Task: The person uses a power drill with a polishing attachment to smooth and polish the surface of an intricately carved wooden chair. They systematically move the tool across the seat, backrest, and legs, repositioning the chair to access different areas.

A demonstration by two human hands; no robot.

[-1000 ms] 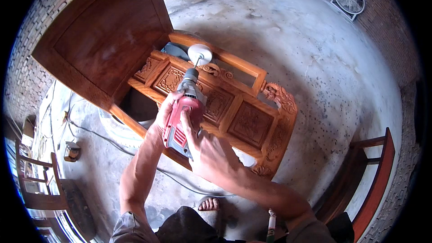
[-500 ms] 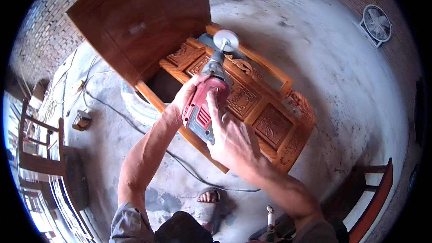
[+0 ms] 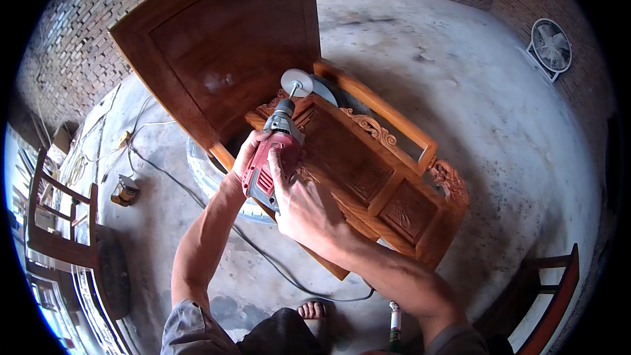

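Both my hands are closed round a red and grey power drill (image 3: 268, 169) with a round pale disc (image 3: 290, 79) on its shaft. My left hand (image 3: 246, 152) grips the drill's front from the left. At the rear, my right hand (image 3: 303, 209) wraps the body, its index finger stretched along the top. Below the tool lies a reddish-brown wooden furniture piece with a carved panel (image 3: 351, 151). Its tall, smooth panel (image 3: 230, 39) rises behind on the left. The disc appears close to where the two panels meet; whether it touches the wood I cannot tell.
A dark cable (image 3: 276, 269) curves over the concrete floor. Left stand a small yellow-black device (image 3: 124, 190) and a wooden frame (image 3: 62, 243). A white fan (image 3: 551, 46) is by the far right brick wall. Another wooden frame (image 3: 559, 296) stands lower right.
The drill, held in both hands, has moved left across the carved panel toward the tall panel. The view has shifted slightly, and the furniture sits lower in it.
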